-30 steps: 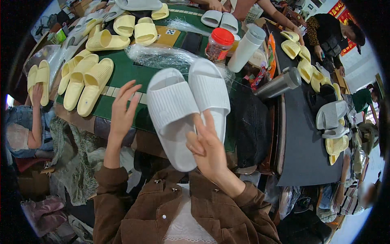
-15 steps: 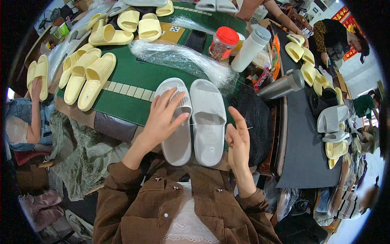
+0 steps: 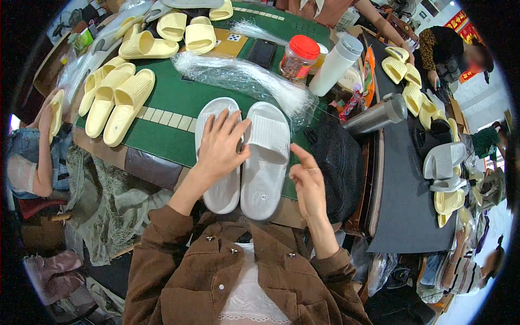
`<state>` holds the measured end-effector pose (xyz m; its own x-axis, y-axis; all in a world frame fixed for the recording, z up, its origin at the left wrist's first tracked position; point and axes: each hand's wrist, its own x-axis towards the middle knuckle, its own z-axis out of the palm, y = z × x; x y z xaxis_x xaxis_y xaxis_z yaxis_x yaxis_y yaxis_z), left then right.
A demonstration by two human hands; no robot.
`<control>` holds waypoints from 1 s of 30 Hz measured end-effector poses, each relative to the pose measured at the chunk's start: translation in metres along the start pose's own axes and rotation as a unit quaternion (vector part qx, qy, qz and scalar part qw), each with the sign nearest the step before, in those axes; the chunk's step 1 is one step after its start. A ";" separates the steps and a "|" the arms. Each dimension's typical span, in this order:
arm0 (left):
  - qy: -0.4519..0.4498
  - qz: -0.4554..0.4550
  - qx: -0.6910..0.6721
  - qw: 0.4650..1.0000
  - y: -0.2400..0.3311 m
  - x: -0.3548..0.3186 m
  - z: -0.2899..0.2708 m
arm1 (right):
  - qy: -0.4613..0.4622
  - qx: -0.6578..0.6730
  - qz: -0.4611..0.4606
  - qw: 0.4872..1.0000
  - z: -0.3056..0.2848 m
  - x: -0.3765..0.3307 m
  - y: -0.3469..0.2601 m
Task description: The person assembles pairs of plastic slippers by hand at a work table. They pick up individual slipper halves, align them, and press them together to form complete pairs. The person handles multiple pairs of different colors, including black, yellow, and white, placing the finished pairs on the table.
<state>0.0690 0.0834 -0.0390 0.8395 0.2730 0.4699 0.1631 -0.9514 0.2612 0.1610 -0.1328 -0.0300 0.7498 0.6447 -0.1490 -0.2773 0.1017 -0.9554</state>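
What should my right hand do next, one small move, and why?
Probably bring the right hand onto the right grey slipper: it appears close beside that slipper without gripping it, while the left hand lies over the left grey slipper.

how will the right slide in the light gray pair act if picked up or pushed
The right light gray slide is probably light for its size, since it looks like moulded foam. Its ribbed strap would likely flex when squeezed, arching over an open gap. Tipping seems unlikely, given the broad sole.
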 end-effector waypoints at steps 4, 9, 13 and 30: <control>0.050 0.027 -0.022 0.998 0.001 -0.003 0.007 | 0.003 0.041 -0.108 0.993 0.020 0.000 -0.048; 0.079 0.015 -0.008 0.997 0.000 -0.007 0.010 | -0.009 0.121 -0.331 0.936 0.043 0.002 -0.142; 0.076 0.020 -0.019 0.997 0.004 -0.004 0.010 | -0.236 0.326 -0.457 0.793 0.033 -0.013 -0.202; 0.084 0.023 -0.036 0.996 0.019 -0.009 0.013 | 0.119 -0.142 -0.140 0.973 -0.004 0.099 0.044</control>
<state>0.0713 0.0614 -0.0493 0.7460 0.2548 0.6153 0.0842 -0.9526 0.2924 0.2253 -0.0671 -0.0876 0.8992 0.4250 0.1038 0.1092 0.0119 -0.9940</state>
